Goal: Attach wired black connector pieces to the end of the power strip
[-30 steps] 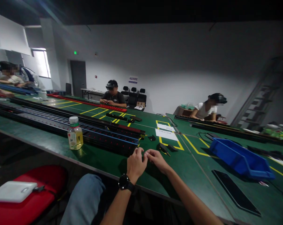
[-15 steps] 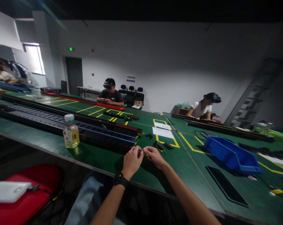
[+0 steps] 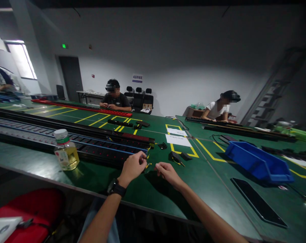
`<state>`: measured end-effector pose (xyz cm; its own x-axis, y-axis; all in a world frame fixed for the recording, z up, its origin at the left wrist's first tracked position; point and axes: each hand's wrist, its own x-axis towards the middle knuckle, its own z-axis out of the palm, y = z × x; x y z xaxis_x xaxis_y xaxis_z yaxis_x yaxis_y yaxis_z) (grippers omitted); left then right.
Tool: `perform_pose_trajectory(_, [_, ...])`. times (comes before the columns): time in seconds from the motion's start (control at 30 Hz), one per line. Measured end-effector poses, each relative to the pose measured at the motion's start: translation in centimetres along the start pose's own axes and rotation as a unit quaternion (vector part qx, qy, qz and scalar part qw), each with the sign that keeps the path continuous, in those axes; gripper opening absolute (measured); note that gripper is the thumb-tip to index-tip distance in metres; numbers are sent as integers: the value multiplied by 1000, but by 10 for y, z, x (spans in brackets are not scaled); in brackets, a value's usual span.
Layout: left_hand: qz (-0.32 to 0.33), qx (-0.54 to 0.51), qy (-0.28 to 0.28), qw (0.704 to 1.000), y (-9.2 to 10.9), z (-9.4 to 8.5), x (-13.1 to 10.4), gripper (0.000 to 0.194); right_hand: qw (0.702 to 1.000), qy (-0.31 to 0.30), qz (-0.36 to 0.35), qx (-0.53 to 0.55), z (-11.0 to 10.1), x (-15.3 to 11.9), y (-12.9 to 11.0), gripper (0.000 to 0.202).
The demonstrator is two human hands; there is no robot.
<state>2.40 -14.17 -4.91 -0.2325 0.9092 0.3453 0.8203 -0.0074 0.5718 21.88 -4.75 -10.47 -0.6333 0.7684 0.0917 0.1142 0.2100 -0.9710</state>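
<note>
L hand (image 3: 133, 166), R hand (image 3: 169, 174) apart, both curled.

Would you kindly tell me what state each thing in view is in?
Left hand: fingers curled, grip unclear.
Right hand: fingertips pinched, apart from the left; contents unclear.
Clear plastic bottle with white cap: upright, capped, partly filled with yellow liquid.
Blue plastic bin: upright, open-topped.
Black rectangular glass-faced slab: lying flat, face dark.
Grey rectangular door: closed.
Small green wall sign: lit.
</note>
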Motion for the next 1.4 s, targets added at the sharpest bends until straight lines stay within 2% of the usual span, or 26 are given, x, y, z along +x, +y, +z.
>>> perform_pose_trajectory(0.2, [64,82,-13,995,11,-10,8,8,998,48,25,30,-7,9,4,59])
perform_pose_trajectory(0.4, [80,59,-49,994,9,-9,17,5,994,81,37,57,-7,19,6,58])
perform_pose_trajectory(0.53, [104,54,-53,992,4,1,24,5,995,78,22,55,-4,20,3,57])
perform_pose_trajectory(0.83, [123,71,2,990,-3,19,21,12,995,74,17,61,-5,22,3,57])
perform_pose_trajectory(1.23, [160,112,46,980,-8,17,18,15,997,57,-36,-21,1,22,7,55])
perform_pose_trajectory(1.4, [157,120,45,979,-14,16,16,16,999,6,-33,-39,3,25,9,36])
